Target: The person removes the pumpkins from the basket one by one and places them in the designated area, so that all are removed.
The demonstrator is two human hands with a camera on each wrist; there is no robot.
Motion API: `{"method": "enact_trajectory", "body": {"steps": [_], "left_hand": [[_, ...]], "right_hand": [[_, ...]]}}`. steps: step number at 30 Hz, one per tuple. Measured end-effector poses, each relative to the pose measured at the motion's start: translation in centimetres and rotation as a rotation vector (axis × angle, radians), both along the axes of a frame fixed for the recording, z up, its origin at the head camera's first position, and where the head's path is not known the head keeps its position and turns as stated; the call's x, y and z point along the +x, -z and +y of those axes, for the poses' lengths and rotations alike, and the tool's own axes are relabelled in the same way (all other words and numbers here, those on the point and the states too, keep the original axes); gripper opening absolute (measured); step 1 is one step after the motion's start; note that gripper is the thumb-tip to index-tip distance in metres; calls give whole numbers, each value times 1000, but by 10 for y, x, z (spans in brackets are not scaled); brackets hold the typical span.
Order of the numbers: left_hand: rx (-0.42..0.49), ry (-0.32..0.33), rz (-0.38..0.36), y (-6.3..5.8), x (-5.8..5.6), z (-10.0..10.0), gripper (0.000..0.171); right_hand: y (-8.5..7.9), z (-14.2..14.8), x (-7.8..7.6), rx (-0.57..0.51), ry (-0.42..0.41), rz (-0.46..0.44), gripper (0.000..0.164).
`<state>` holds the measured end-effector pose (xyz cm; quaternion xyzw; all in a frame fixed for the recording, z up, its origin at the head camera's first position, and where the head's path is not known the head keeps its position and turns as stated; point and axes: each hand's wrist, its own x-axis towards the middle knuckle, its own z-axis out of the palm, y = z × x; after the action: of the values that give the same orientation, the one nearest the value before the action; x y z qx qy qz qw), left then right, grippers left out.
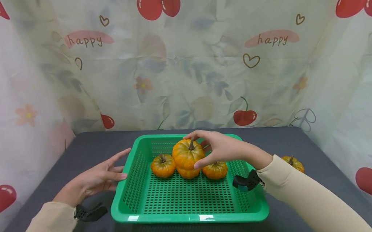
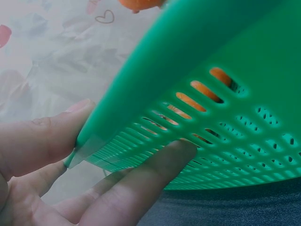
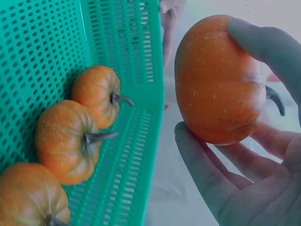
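Observation:
My right hand (image 1: 216,146) holds a small orange pumpkin (image 1: 188,154) above the green plastic basket (image 1: 168,222). In the right wrist view, the thumb is on one side of the held pumpkin (image 3: 218,80) and the fingers on the other, its dark stem toward the palm. Below it, three more pumpkins (image 3: 66,141) sit in a row in the basket's far part; the held one partly hides the middle one. At the basket's left side is my left hand (image 1: 100,176), fingers extended. The left wrist view shows its thumb (image 2: 47,136) at the rim and a fingertip against the slotted outer wall.
Another pumpkin (image 1: 293,163) lies on the dark table (image 1: 87,149) to the right of the basket, partly behind the right sleeve. A cherry-print curtain (image 1: 183,76) encloses the table at the back and both sides.

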<state>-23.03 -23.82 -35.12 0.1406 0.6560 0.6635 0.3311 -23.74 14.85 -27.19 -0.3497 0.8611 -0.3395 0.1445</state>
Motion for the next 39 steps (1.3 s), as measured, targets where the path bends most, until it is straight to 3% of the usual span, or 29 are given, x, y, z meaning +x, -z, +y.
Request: {"method": "enact_trajectory", "body": {"steps": [19, 39], "left_hand": [[1, -9, -6, -2, 1, 1, 97], [11, -2, -8, 0, -1, 0, 95]], "right_hand": [[-4, 59, 4, -70, 105, 67, 72], [-6, 115, 12, -143, 267, 28, 72]]}}
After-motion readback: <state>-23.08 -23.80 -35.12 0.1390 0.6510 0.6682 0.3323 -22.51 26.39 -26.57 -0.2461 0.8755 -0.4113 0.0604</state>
